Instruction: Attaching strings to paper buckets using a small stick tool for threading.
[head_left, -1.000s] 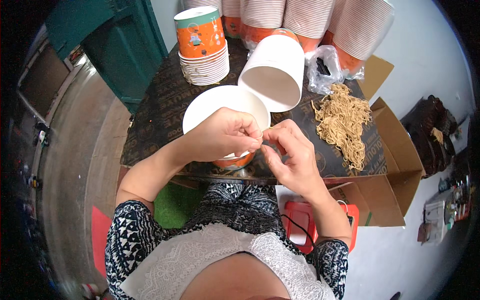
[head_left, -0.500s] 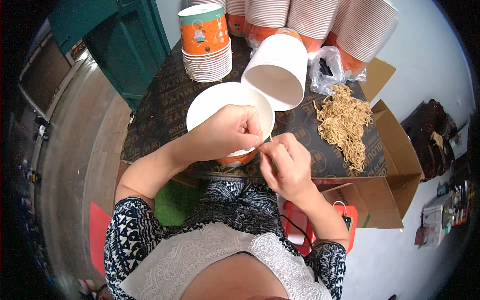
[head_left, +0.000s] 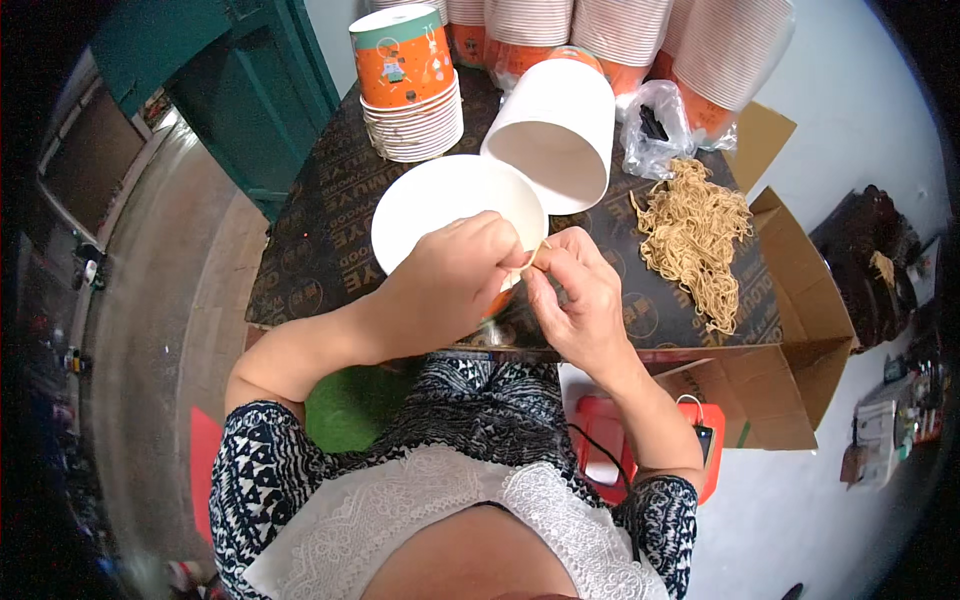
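At the table's near edge, my left hand [head_left: 462, 268] and my right hand [head_left: 580, 295] meet in a pinch over the rim of a white paper bucket [head_left: 425, 205]. Between their fingertips is a short piece of thin tan string [head_left: 535, 256], gripped by both. The bucket's outside shows a bit of orange below my left hand, which hides much of its near rim. Just beyond it, a second white bucket [head_left: 552, 135] lies tipped with its mouth toward me. A loose tangled pile of tan string [head_left: 692, 240] rests on the table to the right of my hands.
Stacked orange and green paper buckets [head_left: 405, 75] stand at the far left of the dark printed table [head_left: 320, 230]. More bucket stacks [head_left: 735, 60] in clear wrap line the back. A crumpled plastic bag [head_left: 655, 130] sits near them. Beyond the right edge is a cardboard box [head_left: 800, 350].
Both hands have shifted slightly, and the right has risen a little. More of the string now shows between the fingertips. The whole view has tilted slightly.
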